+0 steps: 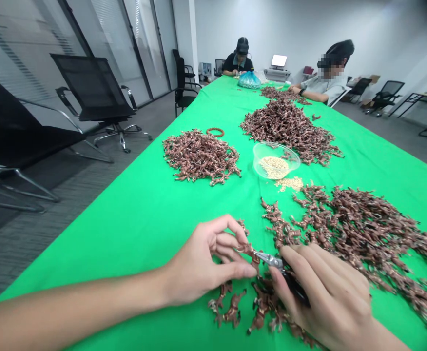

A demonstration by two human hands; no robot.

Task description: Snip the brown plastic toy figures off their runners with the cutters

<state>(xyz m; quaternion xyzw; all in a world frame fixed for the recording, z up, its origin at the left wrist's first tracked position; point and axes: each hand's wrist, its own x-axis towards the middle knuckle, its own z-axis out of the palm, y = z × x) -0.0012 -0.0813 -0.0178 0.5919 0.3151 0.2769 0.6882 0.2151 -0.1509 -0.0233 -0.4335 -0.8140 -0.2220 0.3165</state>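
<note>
My left hand [204, 258] pinches a small brown animal figurine [249, 249] between thumb and fingers. In my right hand [325, 285] is a pair of needle-nose pliers [271, 260] with dark handles. Their pointed tip meets the figurine, though what the jaws grip is too small to tell. Beneath and in front of my hands lie several loose brown figurines [233, 308], some with dark feet. A large spread of the same figurines [370, 229] reaches out to the right of my right hand.
On the green tablecloth [133, 219] are a left heap [201, 155] and a far heap [290, 129] of figurines. A clear bowl [293, 161] holds small gold pieces, with more spilled beside it. Two people sit farther along, near a blue bag [249, 80]. Office chairs [96, 90] line the left.
</note>
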